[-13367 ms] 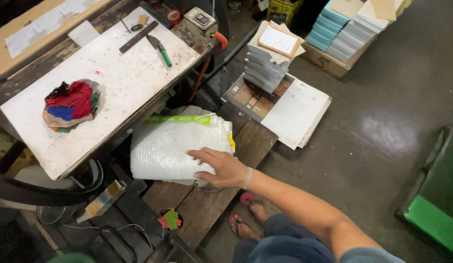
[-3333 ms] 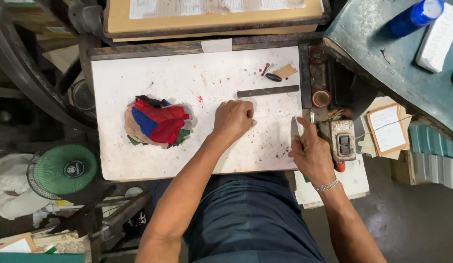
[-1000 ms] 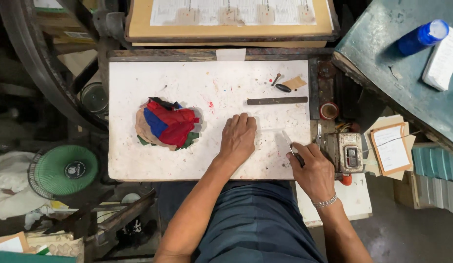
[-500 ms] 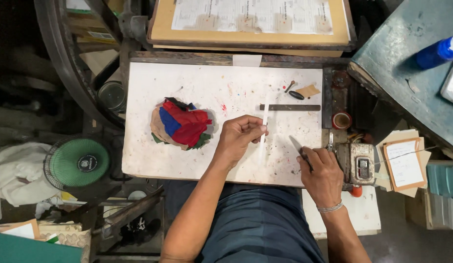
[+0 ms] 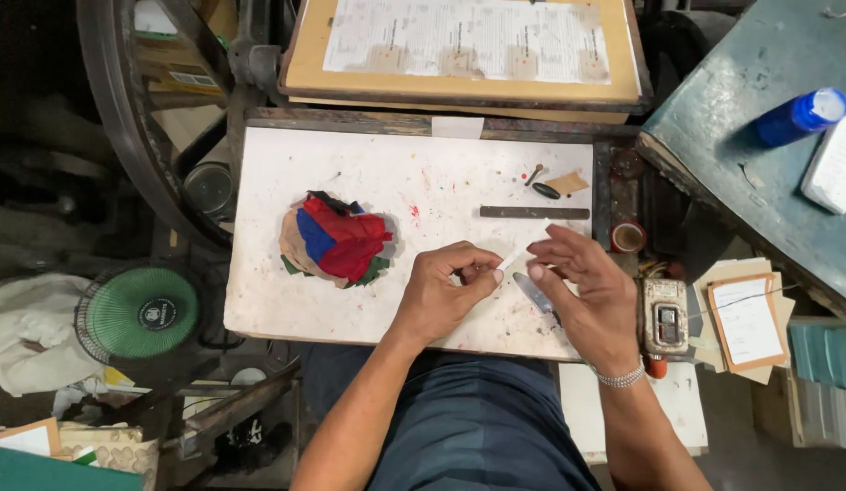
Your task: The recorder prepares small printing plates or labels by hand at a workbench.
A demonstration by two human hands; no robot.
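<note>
Over the stained white worktop [image 5: 350, 173], the left hand [image 5: 441, 295] pinched the lower end of a narrow white strip [image 5: 518, 250] between thumb and curled fingers, the strip slanting up and to the right above the board. The right hand [image 5: 582, 291] sat just beside it, its fingertips [image 5: 535, 271] closed lightly toward the strip's upper part, while a thin grey metal blade [image 5: 535, 295] lay tucked under the palm, pointing toward the left hand; whether those fingertips actually gripped the strip could not be told. A silver bracelet [image 5: 621, 376] circled the right wrist. A bundle of red, blue and tan cloth rags [image 5: 335, 239] rested on the board well to the left of the hands. A dark flat metal bar [image 5: 534, 212] lay just above them. A round green fan [image 5: 139, 314] stood off the board's left edge, and a blue-capped bottle [image 5: 798, 115] lay on the teal bench at the upper right.
</note>
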